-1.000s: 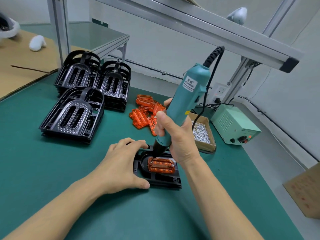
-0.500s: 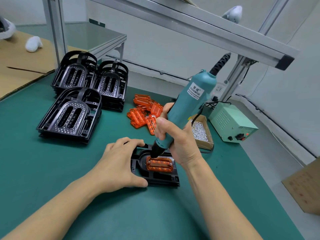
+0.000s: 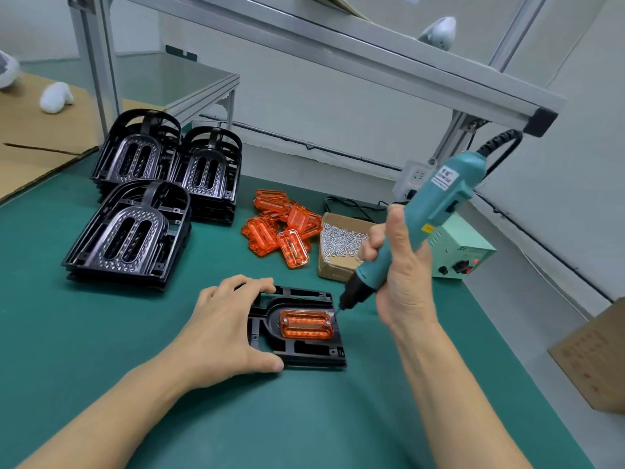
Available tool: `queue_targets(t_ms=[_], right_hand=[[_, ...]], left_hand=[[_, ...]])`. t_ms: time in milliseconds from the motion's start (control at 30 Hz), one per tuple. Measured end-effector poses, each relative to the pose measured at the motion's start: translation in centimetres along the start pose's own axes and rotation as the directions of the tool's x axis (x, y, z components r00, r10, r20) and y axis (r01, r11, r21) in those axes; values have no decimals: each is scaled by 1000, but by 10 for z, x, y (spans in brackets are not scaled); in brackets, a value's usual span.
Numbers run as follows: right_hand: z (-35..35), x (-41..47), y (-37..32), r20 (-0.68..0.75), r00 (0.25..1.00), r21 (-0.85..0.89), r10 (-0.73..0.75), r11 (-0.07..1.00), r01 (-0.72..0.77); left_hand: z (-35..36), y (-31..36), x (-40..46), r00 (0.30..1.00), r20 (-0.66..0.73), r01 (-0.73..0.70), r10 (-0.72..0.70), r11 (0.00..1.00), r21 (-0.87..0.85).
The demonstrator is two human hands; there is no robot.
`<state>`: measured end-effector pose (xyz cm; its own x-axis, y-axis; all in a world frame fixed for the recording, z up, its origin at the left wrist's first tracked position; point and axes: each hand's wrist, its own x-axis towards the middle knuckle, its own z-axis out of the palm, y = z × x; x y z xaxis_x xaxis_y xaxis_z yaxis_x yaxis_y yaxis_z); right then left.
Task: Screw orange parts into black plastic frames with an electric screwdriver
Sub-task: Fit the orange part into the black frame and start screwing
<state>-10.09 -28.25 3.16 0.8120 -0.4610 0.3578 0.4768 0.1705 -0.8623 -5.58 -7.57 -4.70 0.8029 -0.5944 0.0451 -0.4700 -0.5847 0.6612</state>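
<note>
A person's right hand (image 3: 402, 265) clenches a teal electric screwdriver (image 3: 416, 228) w/ coiled black cord, fingers and thumb wrapped round the lower barrel; the tool tilts up toward 1 o'clock, its bit tip touching or just off the upper right edge of a flat black plastic frame (image 3: 301, 350) on the green bench mat (image 3: 101, 350). The left hand (image 3: 223, 326) grasps that frame's left side, fingers curled over the far rim, thumb at the near edge. One translucent orange rectangular part (image 3: 306, 323) sits in the frame's recess, 2 screw heads visible at its top corners.

At 10–11 o'clock of the frame: 3 stacks of black arch-shaped plastic frames (image 3: 128, 231), one near, 2 behind, side by side; count per stack can't be told. At 12 o'clock: a loose pile of orange parts (image 3: 280, 228), approx 6+, overlapping so exact no. unclear. Just right of the pile, at 1 o'clock, one small open cardboard box (image 3: 333, 265) holds many small silver screws (image 3: 340, 240). Behind the right hand, one pale green power supply box (image 3: 470, 248), red light on its front. A cardboard carton (image 3: 595, 360) stands at 3 o'clock, off the mat.
</note>
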Motion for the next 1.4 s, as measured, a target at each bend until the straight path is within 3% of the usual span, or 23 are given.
queue_targets(t_ms=[267, 367, 467, 567, 633, 700, 800, 900, 1033, 1400], right_hand=[[-71, -3, -34, -209, 977, -395, -33, 917, -54], [-101, -5, -42, -341, 940, -539, -10, 821, -187], [-128, -8, -42, -463, 877, -608, 125, 676, -417], [-144, -12, -38, -525, 796, -645, 302, 468, -604], [-151, -14, -32, -544, 774, -741, 322, 248, -624], [-156, -14, -26, -552, 785, -824, 279, -38, -566], [-157, -9, -22, -550, 812, -804, 196, -388, -450], [-154, 0, -20, -527, 832, -739, 175, -579, -346], [-153, 7, -14, -497, 850, -712, 177, -644, -282], [-147, 10, -26, -530, 818, -694, 222, -669, -268]], left_hand=[[-1, 0, 1, 1000, 1, 6, -6, 1000, 21], [0, 0, 1, 1000, 3, 5, -5, 1000, 30], [-1, 0, 1, 1000, 4, 12, -12, 999, 34], [-1, -1, 3, 1000, 14, 10, -11, 998, 65], [-2, -1, 4, 1000, 22, 5, -7, 997, 81], [-3, 0, 5, 1000, 27, 6, -9, 996, 92], [-4, 3, 5, 999, 41, 8, -13, 994, 111], [-5, 5, 6, 998, 60, 4, -12, 992, 126], [-6, 6, 7, 995, 88, 27, -39, 990, 138], [-12, 9, 14, 989, 142, -63, 38, 983, 171]])
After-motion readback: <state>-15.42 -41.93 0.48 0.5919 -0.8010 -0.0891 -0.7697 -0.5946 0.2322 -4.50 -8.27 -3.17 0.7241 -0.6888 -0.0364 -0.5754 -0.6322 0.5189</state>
